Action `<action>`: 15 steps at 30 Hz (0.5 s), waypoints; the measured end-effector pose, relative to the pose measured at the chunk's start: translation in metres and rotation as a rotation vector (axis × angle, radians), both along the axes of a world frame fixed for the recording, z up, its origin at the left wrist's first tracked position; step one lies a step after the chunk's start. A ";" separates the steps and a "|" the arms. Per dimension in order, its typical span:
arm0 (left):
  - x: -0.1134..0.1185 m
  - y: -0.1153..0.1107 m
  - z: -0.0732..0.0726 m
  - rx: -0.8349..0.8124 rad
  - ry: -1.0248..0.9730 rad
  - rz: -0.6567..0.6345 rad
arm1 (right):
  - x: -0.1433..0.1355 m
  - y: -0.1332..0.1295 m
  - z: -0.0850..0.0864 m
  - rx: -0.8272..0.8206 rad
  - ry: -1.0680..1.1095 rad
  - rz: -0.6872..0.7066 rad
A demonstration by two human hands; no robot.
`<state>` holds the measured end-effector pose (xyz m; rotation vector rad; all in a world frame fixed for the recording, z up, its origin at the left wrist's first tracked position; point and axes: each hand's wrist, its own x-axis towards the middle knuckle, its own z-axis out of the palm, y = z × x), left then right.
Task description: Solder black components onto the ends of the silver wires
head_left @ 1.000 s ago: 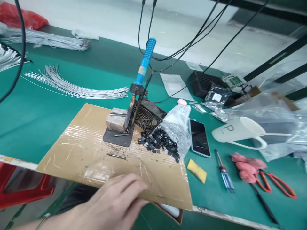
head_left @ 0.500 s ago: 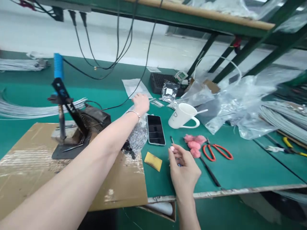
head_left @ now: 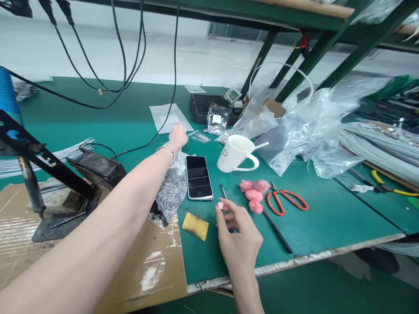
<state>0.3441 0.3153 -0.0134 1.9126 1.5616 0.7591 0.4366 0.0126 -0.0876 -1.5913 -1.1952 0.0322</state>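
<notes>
My left hand (head_left: 178, 136) reaches across the bench with its fingers curled, at the lower edge of a white sheet (head_left: 166, 117) and beside a small clear bag of pins (head_left: 199, 137). What its fingers hold is hidden. Under that wrist lies a clear bag of silvery bits (head_left: 175, 187). My right hand (head_left: 240, 231) is closed, pinching a small pink piece (head_left: 221, 205) between thumb and fingertips. A phone (head_left: 199, 179) and a yellow sponge (head_left: 195, 226) lie left of it. Pink lumps (head_left: 254, 195) and orange-handled pliers (head_left: 288, 201) are on its right.
A white mug (head_left: 233, 153) stands behind the phone. A black stand (head_left: 65, 218) rests on cardboard (head_left: 157, 270) at left. Plastic bags (head_left: 304, 131) fill the back right, near a black tray (head_left: 204, 107). Black cables (head_left: 175, 56) hang over the bench.
The view has turned to the right, so the bench items appear further left. The small bag of pins shows more fully beside my left hand. My right hand keeps its pinch.
</notes>
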 end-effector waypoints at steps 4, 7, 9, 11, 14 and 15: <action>0.005 -0.023 0.026 -0.029 -0.270 -0.020 | 0.001 0.003 -0.002 0.009 0.028 0.007; 0.004 -0.062 0.044 -0.113 -0.517 -0.139 | 0.003 0.005 -0.004 0.021 0.062 0.012; -0.006 -0.100 0.046 -0.193 -0.670 -0.257 | 0.005 0.007 -0.006 0.035 0.101 0.005; -0.025 -0.141 0.040 -0.276 -0.800 -0.374 | 0.005 0.007 -0.008 0.058 0.156 -0.007; -0.062 -0.200 0.022 -0.392 -0.924 -0.486 | -0.004 0.002 -0.007 0.115 0.261 -0.024; -0.074 -0.217 0.015 -0.420 -0.947 -0.498 | -0.011 -0.002 -0.005 0.139 0.296 -0.034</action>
